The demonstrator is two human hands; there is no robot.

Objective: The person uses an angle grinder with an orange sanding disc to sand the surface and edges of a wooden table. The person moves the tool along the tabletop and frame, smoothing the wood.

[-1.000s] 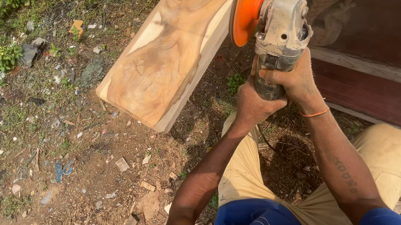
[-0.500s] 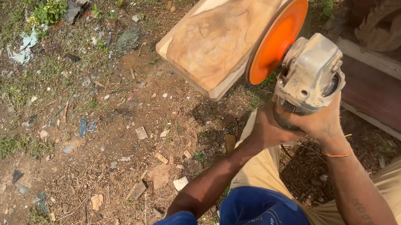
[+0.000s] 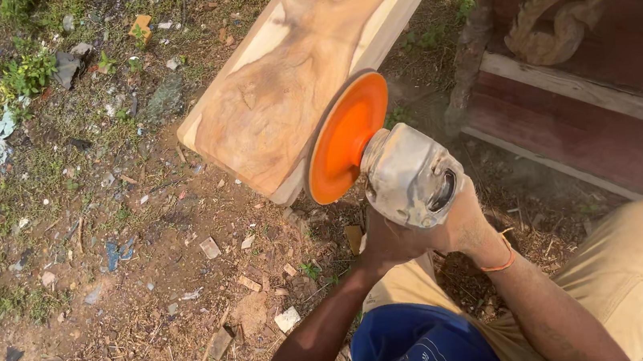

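Just past the near end of the long wood plank point(image 3: 303, 86), both hands, left hand point(image 3: 383, 242) and right hand point(image 3: 468, 224), wrapped tight round the dusty grinder point(image 3: 410, 178), orange disc point(image 3: 347, 139) touching the plank edge, plank running up and away.

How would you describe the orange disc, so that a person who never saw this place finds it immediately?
Start at the broad pale wooden plank slanting across the littered ground. At its near end, both hands, left hand and right hand, hold a dusty grey angle grinder. The round orange disc sits on its front, at the plank's edge, the only bright orange thing of that size there.
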